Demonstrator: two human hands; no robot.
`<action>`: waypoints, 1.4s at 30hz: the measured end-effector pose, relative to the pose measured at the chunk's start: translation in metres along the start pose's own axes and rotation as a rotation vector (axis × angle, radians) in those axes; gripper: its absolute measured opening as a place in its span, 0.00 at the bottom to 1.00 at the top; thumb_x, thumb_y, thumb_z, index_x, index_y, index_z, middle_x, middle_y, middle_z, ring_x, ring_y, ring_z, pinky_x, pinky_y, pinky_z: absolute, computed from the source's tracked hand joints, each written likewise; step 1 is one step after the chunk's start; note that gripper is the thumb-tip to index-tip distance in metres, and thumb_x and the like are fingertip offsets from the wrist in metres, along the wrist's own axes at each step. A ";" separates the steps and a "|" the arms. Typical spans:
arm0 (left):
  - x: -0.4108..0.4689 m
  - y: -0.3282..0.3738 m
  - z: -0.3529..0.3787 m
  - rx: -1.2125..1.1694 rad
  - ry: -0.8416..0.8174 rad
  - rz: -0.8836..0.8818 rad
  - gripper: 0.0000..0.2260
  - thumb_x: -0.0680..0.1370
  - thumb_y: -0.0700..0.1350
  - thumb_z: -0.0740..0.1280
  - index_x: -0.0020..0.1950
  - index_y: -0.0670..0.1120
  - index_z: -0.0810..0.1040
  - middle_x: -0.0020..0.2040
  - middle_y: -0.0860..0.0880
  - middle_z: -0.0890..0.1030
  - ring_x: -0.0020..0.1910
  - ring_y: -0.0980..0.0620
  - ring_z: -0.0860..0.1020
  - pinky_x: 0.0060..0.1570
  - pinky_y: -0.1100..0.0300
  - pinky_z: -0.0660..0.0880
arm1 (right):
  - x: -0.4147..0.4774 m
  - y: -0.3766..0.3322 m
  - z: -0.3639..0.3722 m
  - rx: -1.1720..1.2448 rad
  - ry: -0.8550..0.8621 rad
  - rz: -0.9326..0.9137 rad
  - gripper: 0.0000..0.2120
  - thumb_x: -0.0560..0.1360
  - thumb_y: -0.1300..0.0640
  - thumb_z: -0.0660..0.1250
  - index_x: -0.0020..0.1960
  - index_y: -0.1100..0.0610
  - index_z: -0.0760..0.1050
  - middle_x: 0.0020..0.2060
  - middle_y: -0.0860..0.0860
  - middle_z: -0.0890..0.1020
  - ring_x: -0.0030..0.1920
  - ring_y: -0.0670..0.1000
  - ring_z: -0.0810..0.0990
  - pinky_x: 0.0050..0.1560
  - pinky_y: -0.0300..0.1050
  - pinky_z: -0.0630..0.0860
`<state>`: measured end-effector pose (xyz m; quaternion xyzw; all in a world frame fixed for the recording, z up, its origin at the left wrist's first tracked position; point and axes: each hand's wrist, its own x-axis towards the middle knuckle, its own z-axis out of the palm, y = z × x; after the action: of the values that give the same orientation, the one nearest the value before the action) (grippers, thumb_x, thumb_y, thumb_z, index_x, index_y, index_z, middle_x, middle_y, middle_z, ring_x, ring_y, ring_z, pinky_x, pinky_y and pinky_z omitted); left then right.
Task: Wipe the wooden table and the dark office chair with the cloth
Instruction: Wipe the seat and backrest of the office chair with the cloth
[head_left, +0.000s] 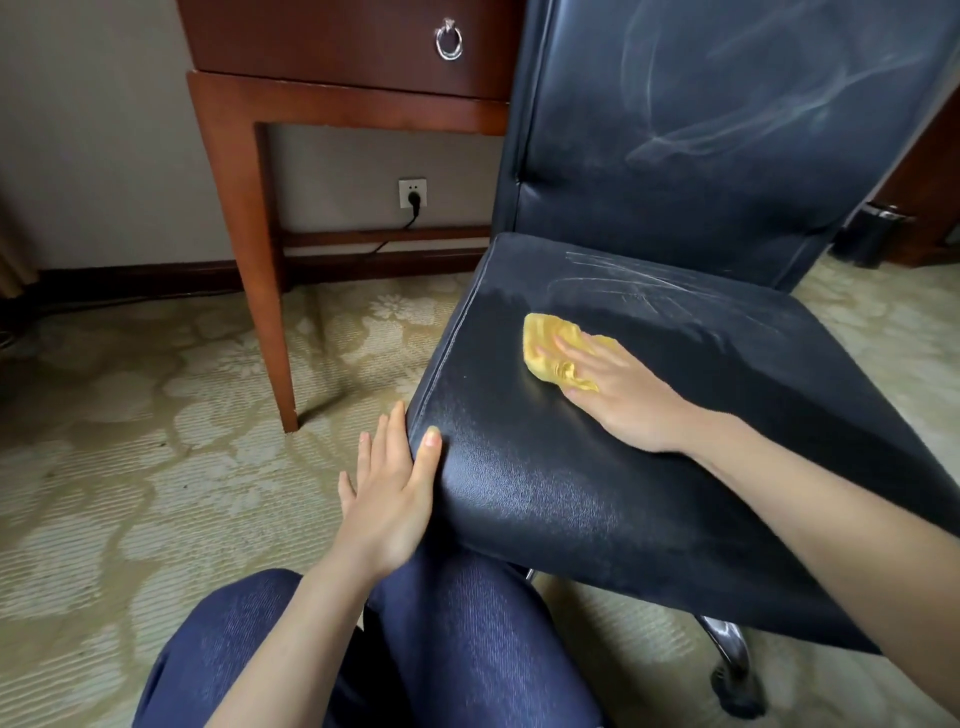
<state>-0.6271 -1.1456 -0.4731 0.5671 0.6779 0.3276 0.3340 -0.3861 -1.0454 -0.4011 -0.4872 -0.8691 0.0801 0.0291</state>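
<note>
On one chair (571, 493), one cloth (541, 340)

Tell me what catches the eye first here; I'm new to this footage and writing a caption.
The bright yellow cloth stands out, pressed flat under the right hand on the seat of the dark leather office chair. The left hand rests on the seat's near corner, and pale streaks mark the backrest. Behind on the left stands a reddish wooden table.
</note>
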 end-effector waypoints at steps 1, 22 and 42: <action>0.000 0.001 0.000 -0.007 -0.003 -0.002 0.28 0.77 0.65 0.42 0.76 0.60 0.42 0.78 0.58 0.46 0.76 0.57 0.40 0.72 0.48 0.36 | -0.013 -0.008 0.001 0.000 0.008 -0.043 0.23 0.83 0.48 0.50 0.71 0.36 0.40 0.77 0.43 0.48 0.77 0.48 0.41 0.76 0.52 0.42; 0.011 -0.005 -0.005 -0.335 -0.021 0.009 0.45 0.58 0.82 0.37 0.72 0.66 0.48 0.76 0.63 0.50 0.75 0.62 0.44 0.75 0.49 0.42 | 0.056 -0.064 -0.006 0.024 -0.071 -0.291 0.25 0.82 0.46 0.54 0.76 0.51 0.58 0.76 0.44 0.58 0.77 0.45 0.49 0.75 0.42 0.44; -0.008 0.002 -0.001 -0.046 0.109 -0.002 0.35 0.69 0.72 0.31 0.75 0.64 0.41 0.77 0.61 0.42 0.74 0.62 0.38 0.73 0.48 0.36 | -0.051 -0.088 0.041 -0.316 0.121 -0.311 0.26 0.78 0.47 0.52 0.76 0.39 0.54 0.77 0.47 0.55 0.77 0.57 0.49 0.75 0.58 0.47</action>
<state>-0.6254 -1.1530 -0.4705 0.5399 0.6879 0.3730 0.3100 -0.4387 -1.1383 -0.4248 -0.3497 -0.9322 -0.0919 0.0163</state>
